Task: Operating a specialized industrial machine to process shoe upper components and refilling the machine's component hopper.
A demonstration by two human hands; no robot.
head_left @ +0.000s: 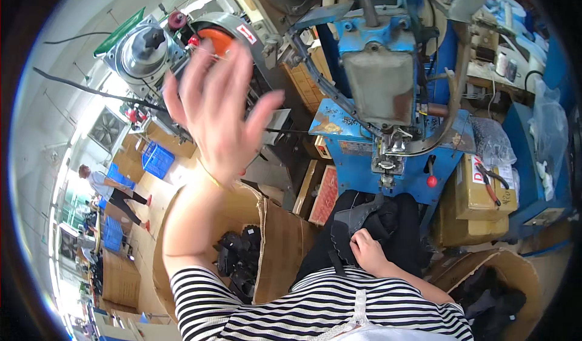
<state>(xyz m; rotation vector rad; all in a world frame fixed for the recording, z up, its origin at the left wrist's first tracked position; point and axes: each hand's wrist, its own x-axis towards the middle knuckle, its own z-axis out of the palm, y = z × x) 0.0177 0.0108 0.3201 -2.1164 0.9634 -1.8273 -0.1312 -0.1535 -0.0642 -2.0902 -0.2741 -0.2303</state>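
Note:
Raised in front of the machines at upper left, my left hand [218, 113] has its fingers spread and holds nothing; it is slightly blurred. My right hand [368, 250] rests at my lap, fingers curled on a dark grey and black fabric piece with straps [353, 221]. That piece lies across my thighs, and its exact kind cannot be made out. Just beyond my knees stands a blue riveting-type press [379, 86], its metal head [388, 159] above the fabric piece.
A cardboard box [285, 253] with black pieces stands left of my legs, another box [527, 274] at lower right. Pliers [492, 183] lie on a taped carton [467, 201]. A red-knobbed lever [431, 180] sticks out from the press. Far left, a person [115, 189] stands near blue crates [157, 159].

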